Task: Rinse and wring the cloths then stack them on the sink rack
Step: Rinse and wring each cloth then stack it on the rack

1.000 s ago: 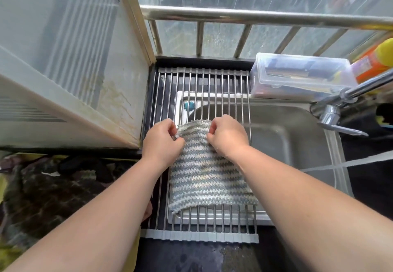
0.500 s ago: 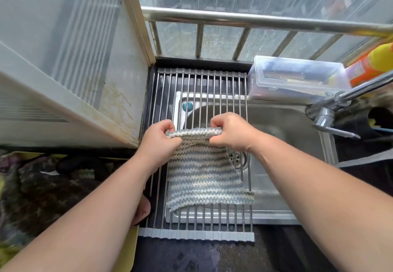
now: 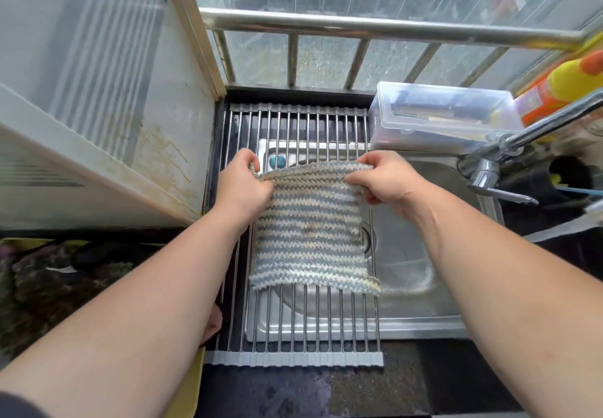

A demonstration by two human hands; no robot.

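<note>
Now the left hand (image 3: 243, 185) and right hand (image 3: 386, 178) each pinch a far corner of the striped cloth (image 3: 311, 231), which lies over the sink rack (image 3: 293, 123).

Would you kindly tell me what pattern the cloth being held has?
The cloth has grey-and-cream zigzag stripes; head view.

No text, brand, number or sign clear enough to read. Possibly print on the label of the orange and yellow bottle (image 3: 551, 91) at the far right, but too blurred to make out.
</note>
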